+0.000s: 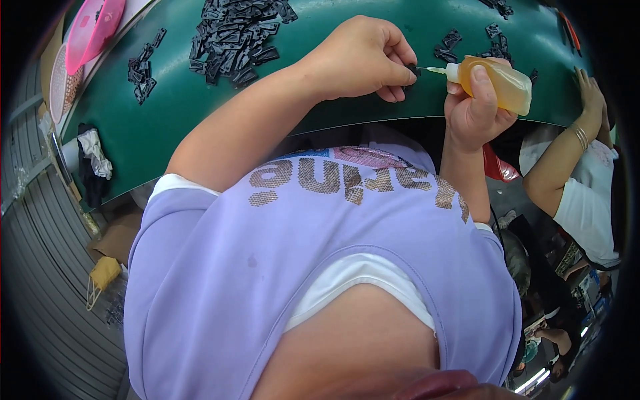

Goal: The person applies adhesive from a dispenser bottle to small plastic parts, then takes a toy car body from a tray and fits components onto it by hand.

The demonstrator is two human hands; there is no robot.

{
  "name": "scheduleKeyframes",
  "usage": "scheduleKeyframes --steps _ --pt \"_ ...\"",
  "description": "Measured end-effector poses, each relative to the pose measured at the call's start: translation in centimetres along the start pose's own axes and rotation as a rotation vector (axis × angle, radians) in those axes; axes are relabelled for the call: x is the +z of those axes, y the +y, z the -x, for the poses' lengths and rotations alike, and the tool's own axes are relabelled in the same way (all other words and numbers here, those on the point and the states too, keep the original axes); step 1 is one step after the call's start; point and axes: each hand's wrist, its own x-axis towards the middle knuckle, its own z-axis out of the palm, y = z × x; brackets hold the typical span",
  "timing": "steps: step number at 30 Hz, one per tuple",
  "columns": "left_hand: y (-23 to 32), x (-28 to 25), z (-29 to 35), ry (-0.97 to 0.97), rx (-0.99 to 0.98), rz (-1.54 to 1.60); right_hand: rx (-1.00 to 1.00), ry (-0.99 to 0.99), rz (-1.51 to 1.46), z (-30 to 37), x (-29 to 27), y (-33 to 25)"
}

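My left hand (370,59) pinches a small black plastic piece (414,69) between thumb and fingers, mostly hidden by the fingertips. From the right, my right hand (475,110) grips a squeeze bottle (512,85) of amber liquid. The bottle lies tilted nearly sideways, and its thin needle tip points left at the black piece; whether the two touch is too small to tell. Beyond my left forearm a large heap of similar black pieces (233,39) rests on the green tabletop (320,121). Smaller clusters of black pieces (448,47) lie past the bottle.
More black pieces (142,70) are scattered at the left. A pink basket (95,28) and a pale basket (61,87) stand at the table's left edge, near a black and white cloth (93,157). A red-handled tool (571,33) lies far right. A co-worker's arm (557,163) reaches the table there.
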Motion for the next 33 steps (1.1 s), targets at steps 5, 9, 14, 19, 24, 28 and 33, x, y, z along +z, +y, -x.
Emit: scheduleKeyframes --steps 5,9,14,19,24,28,33 --pt "0.0 -0.1 -0.1 -0.002 0.003 0.008 0.029 0.023 -0.014 0.0 0.2 0.0" --pt "-0.1 -0.1 -0.1 0.001 0.011 0.004 0.023 0.015 0.013 0.0 0.1 0.0" --pt "0.1 0.0 0.0 0.002 0.003 0.002 0.004 -0.004 0.013 0.1 -0.1 0.1" --pt "-0.1 0.0 -0.2 0.000 0.009 0.010 0.015 -0.002 0.002 0.1 0.1 -0.1" --pt "-0.2 0.0 -0.1 0.001 0.033 -0.027 0.008 -0.014 0.038 0.1 -0.1 -0.1" --pt "-0.2 -0.1 -0.1 -0.005 0.036 -0.021 0.044 0.052 -0.037 0.1 -0.8 0.2" --pt "0.0 -0.1 0.0 0.006 0.031 -0.019 0.156 0.029 -0.200 0.2 -0.9 -0.4"
